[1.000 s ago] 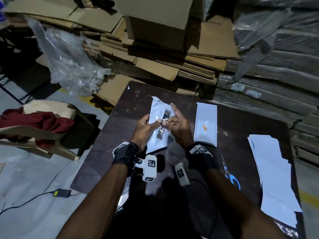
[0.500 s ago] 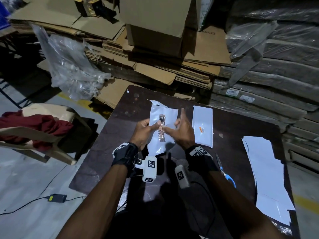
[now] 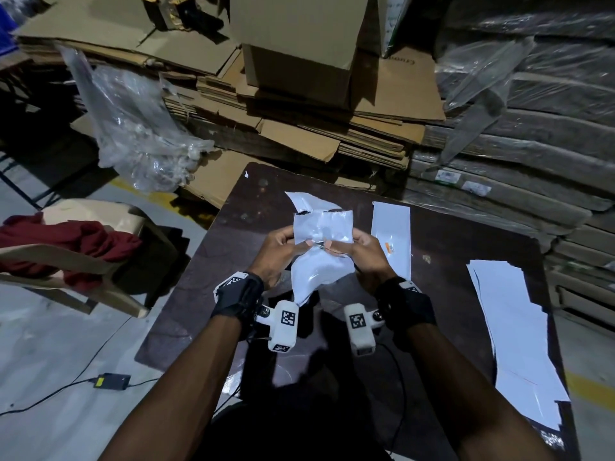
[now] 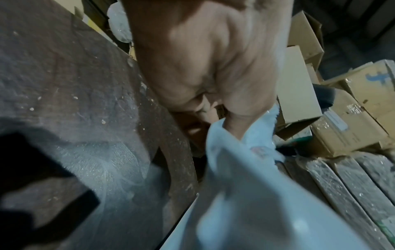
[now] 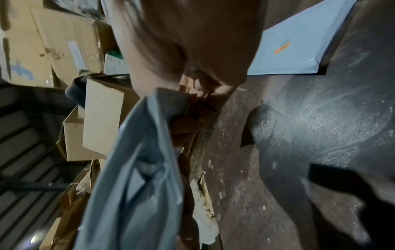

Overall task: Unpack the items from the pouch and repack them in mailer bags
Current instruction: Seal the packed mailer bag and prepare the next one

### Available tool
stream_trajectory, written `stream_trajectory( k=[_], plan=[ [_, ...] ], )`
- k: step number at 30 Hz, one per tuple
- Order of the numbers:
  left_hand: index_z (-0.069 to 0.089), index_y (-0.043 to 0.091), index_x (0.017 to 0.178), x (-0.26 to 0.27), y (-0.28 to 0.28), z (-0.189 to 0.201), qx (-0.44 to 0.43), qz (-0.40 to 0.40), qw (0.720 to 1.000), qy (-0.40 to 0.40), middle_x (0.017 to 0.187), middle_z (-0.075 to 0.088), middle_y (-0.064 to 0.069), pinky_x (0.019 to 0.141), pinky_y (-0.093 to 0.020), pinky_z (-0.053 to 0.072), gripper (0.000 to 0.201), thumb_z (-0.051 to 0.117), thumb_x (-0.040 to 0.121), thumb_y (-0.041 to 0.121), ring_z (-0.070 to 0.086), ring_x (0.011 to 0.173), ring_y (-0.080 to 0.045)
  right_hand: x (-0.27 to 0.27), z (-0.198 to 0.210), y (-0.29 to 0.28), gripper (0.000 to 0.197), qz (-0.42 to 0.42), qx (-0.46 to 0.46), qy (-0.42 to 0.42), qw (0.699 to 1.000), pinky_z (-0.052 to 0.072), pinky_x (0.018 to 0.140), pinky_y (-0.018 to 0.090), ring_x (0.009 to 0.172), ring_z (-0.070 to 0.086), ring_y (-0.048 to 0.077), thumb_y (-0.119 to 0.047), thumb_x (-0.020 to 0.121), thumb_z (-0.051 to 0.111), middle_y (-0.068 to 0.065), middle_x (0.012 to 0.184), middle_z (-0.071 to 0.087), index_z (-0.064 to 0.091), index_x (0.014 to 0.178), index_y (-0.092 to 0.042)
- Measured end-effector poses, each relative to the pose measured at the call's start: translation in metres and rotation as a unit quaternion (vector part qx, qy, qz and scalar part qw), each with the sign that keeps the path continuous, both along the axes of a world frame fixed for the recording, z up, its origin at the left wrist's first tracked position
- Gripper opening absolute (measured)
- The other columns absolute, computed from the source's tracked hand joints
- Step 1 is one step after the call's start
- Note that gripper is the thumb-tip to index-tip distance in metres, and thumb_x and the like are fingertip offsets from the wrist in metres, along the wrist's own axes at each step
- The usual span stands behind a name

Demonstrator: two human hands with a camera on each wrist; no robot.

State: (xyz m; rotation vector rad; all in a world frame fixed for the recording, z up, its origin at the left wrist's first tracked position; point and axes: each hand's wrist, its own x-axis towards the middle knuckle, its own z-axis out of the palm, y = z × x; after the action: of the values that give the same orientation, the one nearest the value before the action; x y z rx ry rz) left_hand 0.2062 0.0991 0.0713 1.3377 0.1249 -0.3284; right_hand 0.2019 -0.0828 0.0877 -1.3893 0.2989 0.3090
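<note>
One white pouch [image 3: 321, 251] w/ torn top is pinched mid-air by left hand [image 3: 283, 249] & right hand [image 3: 362, 252], fingers clenched on it above surface [image 3: 466, 234]; stack of mailer bags [image 3: 512, 331] at right looks unfilled, so repacking mostly left

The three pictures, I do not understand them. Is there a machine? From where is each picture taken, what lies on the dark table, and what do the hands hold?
There is no machine here, only a person working with two bare hands. The large picture comes from a camera worn on the head, looking down. The other two come from small cameras strapped to each wrist, looking along the hand, so the palm fills them.

The left hand and the right hand together grip a crumpled white pouch, raised above the dark table; its top edge is torn open. Between the thumbs a small item shows, too small to identify.

On the table lie a flat white mailer bag with an orange mark, beside the right hand, and a stack of white mailer bags at the right edge.
</note>
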Motion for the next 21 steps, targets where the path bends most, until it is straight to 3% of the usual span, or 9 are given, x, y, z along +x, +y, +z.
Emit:
stream_trajectory(
  k=[2,4,6,9,11,13,17,19,21],
  plan=[
    [0.069,0.004,0.109,0.002,0.003,0.002,-0.013,0.001,0.999,0.031,0.105,0.073,-0.013,0.077,-0.031,0.057,0.025,0.058,0.089,-0.008,0.069,0.086,-0.020,-0.001,0.000,-0.005,0.037,0.006,0.026,0.009,1.000,0.054,0.084,0.042,0.092,0.068,0.032,0.003,0.076,0.074,0.020,0.109,0.071,0.068,0.112,-0.001],
    [0.067,0.003,0.105,0.003,0.004,0.007,-0.043,0.002,0.997,0.070,0.095,0.072,-0.013,0.058,-0.024,0.057,0.023,0.050,0.093,-0.004,0.066,0.069,-0.017,-0.001,-0.001,-0.009,0.036,-0.001,0.044,0.016,0.999,0.055,0.086,0.044,0.096,0.069,0.034,0.004,0.078,0.071,0.020,0.110,0.071,0.067,0.113,0.000],
    [0.064,0.005,0.103,0.004,0.005,0.013,-0.084,0.002,0.990,0.111,0.088,0.070,-0.012,0.050,-0.023,0.055,0.022,0.044,0.100,0.014,0.066,0.060,-0.015,0.001,-0.001,-0.012,0.034,-0.016,0.037,0.019,0.999,0.057,0.084,0.043,0.094,0.069,0.033,0.006,0.078,0.070,0.019,0.108,0.071,0.068,0.112,0.001],
    [0.065,0.010,0.102,0.010,0.004,0.013,-0.091,-0.020,0.984,0.150,0.077,0.065,-0.005,0.056,-0.030,0.057,0.047,0.039,0.100,0.050,0.063,0.060,-0.017,0.006,0.001,-0.016,0.031,-0.021,0.005,0.015,1.000,0.056,0.081,0.042,0.092,0.068,0.034,0.006,0.076,0.070,0.021,0.106,0.072,0.069,0.107,0.003],
    [0.067,0.012,0.101,0.011,0.001,0.015,-0.050,-0.059,0.987,0.144,0.079,0.060,-0.004,0.053,-0.027,0.055,0.038,0.044,0.100,0.042,0.059,0.057,-0.014,0.009,0.004,-0.019,0.029,-0.024,-0.027,0.004,0.999,0.056,0.081,0.041,0.089,0.069,0.031,0.008,0.075,0.071,0.019,0.104,0.072,0.070,0.104,0.003],
    [0.067,0.010,0.103,0.010,-0.002,0.018,-0.058,-0.068,0.986,0.143,0.091,0.070,-0.007,0.054,-0.026,0.059,0.023,0.050,0.101,0.024,0.068,0.062,-0.015,0.009,0.011,-0.021,0.024,-0.016,-0.065,-0.017,0.998,0.057,0.075,0.035,0.082,0.070,0.026,0.009,0.076,0.069,0.015,0.098,0.074,0.072,0.100,0.002],
    [0.067,-0.001,0.096,0.012,-0.004,0.020,-0.085,-0.052,0.987,0.123,0.083,0.072,-0.015,0.051,-0.025,0.059,0.015,0.053,0.095,-0.004,0.068,0.060,-0.018,0.009,0.013,-0.028,0.014,0.005,-0.100,-0.029,0.995,0.045,0.061,0.030,0.063,0.056,0.027,0.007,0.081,0.055,0.014,0.068,0.063,0.068,0.080,0.002],
    [0.065,-0.005,0.097,0.015,-0.004,0.019,-0.061,-0.039,0.992,0.105,0.082,0.069,-0.017,0.049,-0.024,0.056,0.015,0.053,0.092,-0.011,0.066,0.059,-0.019,0.008,0.011,-0.034,0.016,0.004,-0.054,-0.022,0.998,0.042,0.062,0.034,0.070,0.052,0.034,-0.002,0.080,0.053,0.019,0.077,0.062,0.067,0.085,0.004],
    [0.065,-0.002,0.099,0.016,-0.005,0.019,-0.054,-0.023,0.995,0.081,0.082,0.072,-0.013,0.054,-0.024,0.057,0.016,0.055,0.091,-0.011,0.067,0.064,-0.018,0.006,0.014,-0.038,0.021,-0.009,0.008,-0.026,1.000,0.051,0.066,0.036,0.081,0.061,0.038,-0.011,0.087,0.052,0.020,0.091,0.065,0.065,0.095,0.004]
  ],
)
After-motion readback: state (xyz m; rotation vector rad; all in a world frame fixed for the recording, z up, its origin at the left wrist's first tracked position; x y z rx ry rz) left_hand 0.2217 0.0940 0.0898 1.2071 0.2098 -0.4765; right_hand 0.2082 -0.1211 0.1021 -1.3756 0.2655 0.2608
